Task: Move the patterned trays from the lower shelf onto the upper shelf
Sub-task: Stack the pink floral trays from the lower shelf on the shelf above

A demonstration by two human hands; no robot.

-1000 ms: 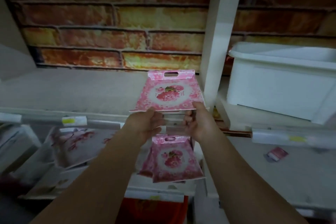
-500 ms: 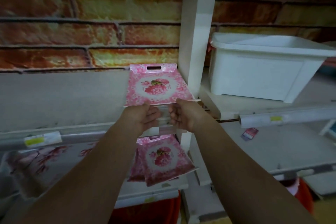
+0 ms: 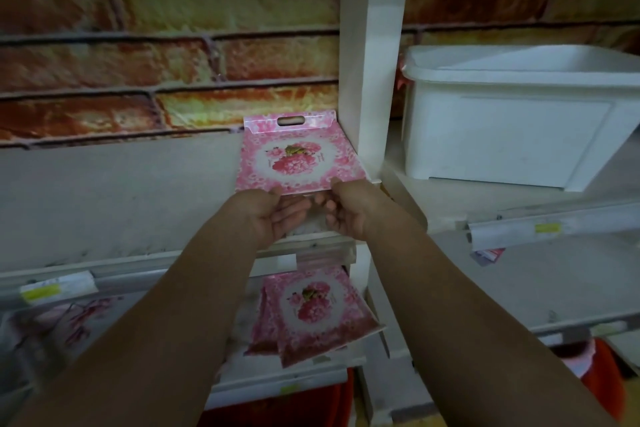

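Observation:
A pink floral tray (image 3: 298,156) with a cut-out handle lies on the upper shelf (image 3: 121,191), its far end at the brick wall, right beside the white post (image 3: 374,62). My left hand (image 3: 273,215) and my right hand (image 3: 346,208) hold its near edge, thumbs on top and fingers underneath. On the lower shelf (image 3: 294,378), directly below, two more pink floral trays (image 3: 311,315) lie overlapping between my forearms. White trays with pink branch prints (image 3: 69,322) sit further left on that shelf.
A large white plastic bin (image 3: 512,121) fills the upper shelf right of the post. Shelf-edge rails carry yellow price labels (image 3: 45,291). Red containers (image 3: 277,406) stand below the lower shelf. A small red packet (image 3: 488,255) lies on the right-hand lower shelf.
The held tray has gone further back onto the upper shelf, up to the brick wall beside the post. Both hands stayed at its near edge.

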